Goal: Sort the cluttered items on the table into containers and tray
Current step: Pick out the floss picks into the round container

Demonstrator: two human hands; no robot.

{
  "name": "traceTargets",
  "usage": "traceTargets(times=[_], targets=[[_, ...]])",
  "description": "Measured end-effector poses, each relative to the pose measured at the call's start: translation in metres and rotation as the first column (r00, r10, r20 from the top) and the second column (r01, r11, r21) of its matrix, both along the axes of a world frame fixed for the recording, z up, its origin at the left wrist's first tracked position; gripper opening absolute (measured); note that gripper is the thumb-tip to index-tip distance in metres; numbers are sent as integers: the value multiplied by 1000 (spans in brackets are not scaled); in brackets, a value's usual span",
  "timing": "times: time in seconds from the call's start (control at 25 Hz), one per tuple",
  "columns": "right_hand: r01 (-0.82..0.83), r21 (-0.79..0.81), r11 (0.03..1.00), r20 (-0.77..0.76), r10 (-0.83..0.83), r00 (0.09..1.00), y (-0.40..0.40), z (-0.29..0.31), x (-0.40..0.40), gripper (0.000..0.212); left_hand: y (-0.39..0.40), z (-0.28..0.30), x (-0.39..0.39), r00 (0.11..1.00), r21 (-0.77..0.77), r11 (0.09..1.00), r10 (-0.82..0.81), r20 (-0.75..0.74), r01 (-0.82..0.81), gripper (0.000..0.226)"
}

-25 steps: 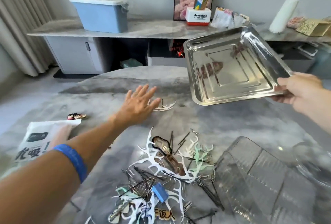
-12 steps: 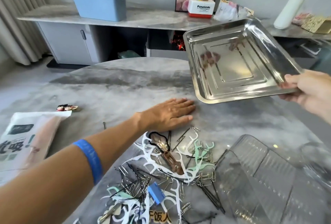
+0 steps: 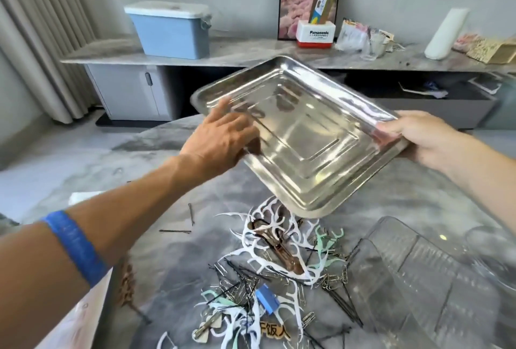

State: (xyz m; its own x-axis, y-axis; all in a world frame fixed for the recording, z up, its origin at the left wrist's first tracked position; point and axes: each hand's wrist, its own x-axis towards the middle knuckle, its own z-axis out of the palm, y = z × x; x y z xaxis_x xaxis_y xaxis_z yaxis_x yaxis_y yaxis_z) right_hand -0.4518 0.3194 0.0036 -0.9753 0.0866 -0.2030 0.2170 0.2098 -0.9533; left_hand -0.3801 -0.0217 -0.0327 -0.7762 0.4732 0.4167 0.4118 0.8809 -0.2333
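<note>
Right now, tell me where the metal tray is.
The tray is centre of the head view, held tilted above the clutter pile by the left hand and right hand.

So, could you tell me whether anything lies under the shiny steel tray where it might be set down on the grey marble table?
Yes: the pile of white floss picks, hairpins and paper clips lies under the tray's near corner; both hands hold it aloft.

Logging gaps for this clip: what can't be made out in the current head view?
- Left hand fingertips: hidden behind the tray rim.
- Right hand fingers: under the tray.
- Clear container: cut off by the right and bottom edges.
- Pile: its far edge is behind the tray; small clips blur together.
</note>
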Motion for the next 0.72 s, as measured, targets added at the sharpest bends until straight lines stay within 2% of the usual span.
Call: traceTargets(times=[0.08, 0.12, 0.2, 0.24, 0.28, 0.32, 0.36, 0.44, 0.48, 0.52, 0.6, 0.64, 0.72], targets=[[0, -5, 1000, -11, 0, 1000, -16, 5, -2, 21, -8, 1, 1, 997, 35, 997, -64, 32, 63, 26], [27, 79, 997, -46, -24, 999, -24, 7, 0, 18, -8, -4, 3, 998, 60, 998, -38, 57, 35, 24], [91, 408, 909, -189, -13, 982, -30, 12, 13, 25, -4, -16, 3, 989, 61, 993, 91, 114, -98, 23], [88, 549, 831, -257, 68, 964, -29, 14, 28, 33, -1, -24, 1, 974, 34, 983, 171, 146, -178, 23], [29, 663, 748, -260, 194, 946, -29, 16, 49, 40, 3, -32, -1, 956, 1, 970, 239, 169, -242, 22], [-97, 761, 641, -170, 342, 924, -26, 16, 73, 51, 9, -38, -4, 935, -31, 954, 298, 192, -297, 20], [-258, 824, 504, -1, 457, 890, -26, 14, 98, 70, 15, -41, -6, 914, -69, 937, 348, 210, -341, 18], [-519, 823, 230, 376, 464, 802, -21, 5, 138, 111, 26, -47, -6, 899, -148, 921, 385, 209, -360, 17], [-589, 794, 150, 485, 427, 763, -17, 2, 148, 122, 32, -50, -5, 897, -166, 920, 386, 214, -356, 16], [-645, 755, 122, 557, 399, 728, -13, 1, 152, 130, 36, -52, -4, 896, -162, 927, 370, 247, -339, 15], [-739, 649, 182, 644, 385, 661, -5, 1, 152, 136, 40, -56, 2, 884, -69, 955, 293, 364, -289, 12], [-750, 619, 234, 643, 397, 655, -3, 0, 153, 135, 41, -57, 6, 873, -20, 959, 266, 408, -282, 17], [-697, 647, 310, 562, 424, 710, -4, -5, 159, 122, 37, -54, 14, 836, 26, 954, 247, 490, -298, 21]])
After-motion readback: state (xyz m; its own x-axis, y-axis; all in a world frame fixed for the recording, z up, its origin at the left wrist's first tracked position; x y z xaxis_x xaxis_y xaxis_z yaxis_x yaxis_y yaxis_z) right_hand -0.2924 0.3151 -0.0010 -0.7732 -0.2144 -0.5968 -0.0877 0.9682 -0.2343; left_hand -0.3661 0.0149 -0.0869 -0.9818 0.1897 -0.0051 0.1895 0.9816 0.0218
